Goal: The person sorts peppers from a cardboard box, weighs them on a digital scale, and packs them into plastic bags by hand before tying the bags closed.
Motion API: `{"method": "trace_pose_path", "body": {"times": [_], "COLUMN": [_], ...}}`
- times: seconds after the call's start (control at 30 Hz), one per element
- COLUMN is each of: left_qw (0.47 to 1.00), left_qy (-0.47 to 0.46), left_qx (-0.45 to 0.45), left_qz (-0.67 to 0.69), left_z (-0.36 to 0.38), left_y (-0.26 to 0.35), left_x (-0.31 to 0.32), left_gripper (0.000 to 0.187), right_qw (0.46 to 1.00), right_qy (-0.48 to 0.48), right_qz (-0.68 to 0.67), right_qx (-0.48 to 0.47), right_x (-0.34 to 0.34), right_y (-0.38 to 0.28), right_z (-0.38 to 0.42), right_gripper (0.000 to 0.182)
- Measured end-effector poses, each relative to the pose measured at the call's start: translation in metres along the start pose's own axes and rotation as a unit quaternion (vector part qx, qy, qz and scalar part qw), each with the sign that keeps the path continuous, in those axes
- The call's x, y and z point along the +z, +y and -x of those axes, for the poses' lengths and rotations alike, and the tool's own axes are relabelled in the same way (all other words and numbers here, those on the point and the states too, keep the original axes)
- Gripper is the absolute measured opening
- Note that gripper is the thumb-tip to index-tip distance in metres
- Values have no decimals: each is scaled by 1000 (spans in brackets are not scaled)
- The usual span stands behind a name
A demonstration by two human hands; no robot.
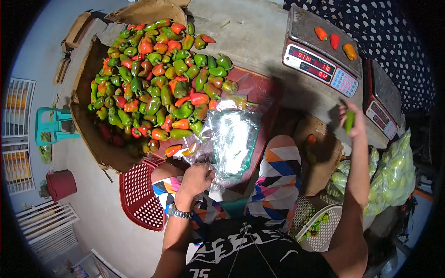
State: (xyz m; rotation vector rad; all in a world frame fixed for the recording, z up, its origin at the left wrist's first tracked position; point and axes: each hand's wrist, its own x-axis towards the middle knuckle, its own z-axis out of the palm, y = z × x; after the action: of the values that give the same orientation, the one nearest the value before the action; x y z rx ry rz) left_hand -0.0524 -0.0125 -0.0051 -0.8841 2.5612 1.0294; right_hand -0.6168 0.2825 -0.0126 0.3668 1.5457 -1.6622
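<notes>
Left hand [197,178] grips a plastic bag [232,139]; right hand [351,121] pinches a green pepper [349,121] near the scale [322,51]

Pepper pile [157,78] in cardboard box [88,69], upper left of frame; scale [322,53] upper right, three peppers [334,41] on it; plastic bags [232,139] at centre.

1. The left hand [197,178] covers the near edge of the clear plastic bag [232,139].
2. The green pepper [350,121] is half wrapped by the right hand [353,121].
3. The second scale [382,99] fades into the dark picture edge; its digits are unreadable.
4. Peppers low in the cardboard box [88,134] lie buried.
</notes>
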Motion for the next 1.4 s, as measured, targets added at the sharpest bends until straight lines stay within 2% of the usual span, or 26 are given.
{"method": "trace_pose_path", "body": {"times": [0.03, 0.1, 0.2, 0.3, 0.4, 0.43, 0.53, 0.57, 0.67, 0.73, 0.83, 0.87, 0.9, 0.97, 1.03, 1.13, 1.23, 1.33, 1.4], "left_qw": [1000, 1000, 1000, 1000, 1000, 1000, 1000, 999, 1000, 1000, 1000, 1000, 1000, 1000, 1000, 1000, 1000, 999, 999], "left_qy": [-1, 5, 14, 11, -1, -5, -10, -8, -12, -2, 1, -9, -20, -22, -21, -15, -7, -10, -11], "left_qx": [-5, 2, 13, 18, 4, -2, 13, 33, 7, 5, 15, 10, 5, 4, 3, 5, 16, 29, 37], "left_qz": [-1, 4, 10, 6, -2, -6, -9, 13, -4, 0, 4, -2, -7, -5, -1, 4, 8, 9, 3], "left_z": [-1, -1, 0, 0, -2, -3, -4, -3, -1, -1, -5, -4, -4, -4, -4, -3, -2, -2, -2], "left_y": [2, 0, -4, -2, -5, -7, -9, -8, 0, -1, -5, -2, 1, 3, 1, -3, 0, 1, 0], "left_x": [0, 1, 1, 1, 5, 6, 8, 6, -1, 2, 2, -1, -3, -4, -2, 0, -2, -4, -3], "left_gripper": [21, 21, 21, 20, 18, 17, 20, 21, 21, 22, 24, 24, 24, 24, 23, 21, 19, 19, 19], "right_qw": [997, 987, 987, 983, 951, 942, 927, 956, 972, 962, 962, 946, 855, 695, 646, 607, 531, 495, 531], "right_qy": [-13, -13, -81, -174, -245, -245, -300, -253, -167, -87, 16, 36, 140, 221, 189, 185, 230, 260, 241], "right_qz": [66, 58, 54, 50, 5, -74, -164, -93, 117, 151, 152, 206, 372, 537, 574, 630, 677, 690, 667], "right_qx": [35, 152, 128, -29, -188, -216, -155, -114, -115, -211, -227, -249, -334, -424, -467, -448, -455, -459, -463], "right_x": [19, 33, 26, 58, 94, 83, 79, 81, 88, 105, 108, 85, 89, 96, 116, 120, 123, 127, 123], "right_y": [28, 68, 94, 68, 37, 41, 36, 27, -17, -47, -104, -116, -120, -123, -121, -126, -119, -115, -115], "right_z": [21, 33, 32, 66, 116, 106, 80, 72, 42, 29, -9, -45, -63, -68, -53, -62, -62, -60, -66], "right_gripper": [31, 30, 20, 32, 43, 47, 49, 49, 42, 38, 29, 39, 42, 50, 57, 60, 61, 60, 61]}}
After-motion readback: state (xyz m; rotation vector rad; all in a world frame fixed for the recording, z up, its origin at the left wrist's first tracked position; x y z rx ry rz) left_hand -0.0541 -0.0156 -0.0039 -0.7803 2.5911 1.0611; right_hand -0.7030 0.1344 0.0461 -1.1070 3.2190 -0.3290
